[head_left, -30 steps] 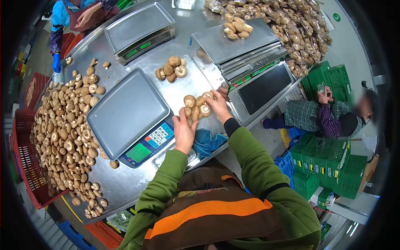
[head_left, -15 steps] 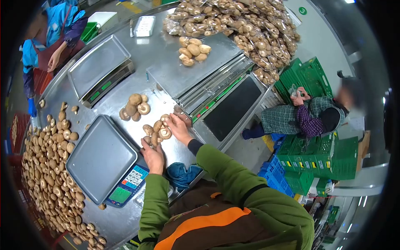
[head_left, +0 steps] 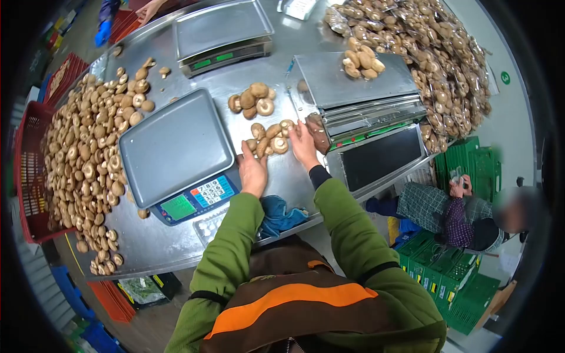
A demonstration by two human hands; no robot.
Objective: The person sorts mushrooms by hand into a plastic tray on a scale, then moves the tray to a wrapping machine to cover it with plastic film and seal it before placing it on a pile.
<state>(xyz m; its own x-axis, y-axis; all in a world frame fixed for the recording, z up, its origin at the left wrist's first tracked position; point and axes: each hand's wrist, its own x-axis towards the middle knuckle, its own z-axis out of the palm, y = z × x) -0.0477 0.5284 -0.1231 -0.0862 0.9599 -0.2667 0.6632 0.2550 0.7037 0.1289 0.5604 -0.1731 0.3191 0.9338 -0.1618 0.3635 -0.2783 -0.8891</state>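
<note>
A small group of brown mushrooms (head_left: 269, 140) lies on the steel table between my two hands. My left hand (head_left: 253, 170) touches the group's left edge, its fingers apart. On the right side, my right hand (head_left: 303, 144) rests its fingertips against the mushrooms there, fingers spread. Just behind is a second cluster of mushrooms (head_left: 253, 100). The scale with a grey tray (head_left: 176, 144) stands left of my left hand, its keypad facing me. To the right of my right hand is the wrapping machine (head_left: 376, 126), with several mushrooms (head_left: 363, 60) on its top plate.
Loose mushrooms (head_left: 88, 159) cover the table's left side beside a red crate (head_left: 29, 170). Bagged mushrooms (head_left: 447, 65) are heaped at the back right. Another scale (head_left: 222, 29) stands behind. A blue cloth (head_left: 279, 215) lies at the near edge. Two co-workers are around the table.
The whole view has turned and shifted, so the table's left side shows more. Both hands remain at the same group of mushrooms, with little clear movement relative to it.
</note>
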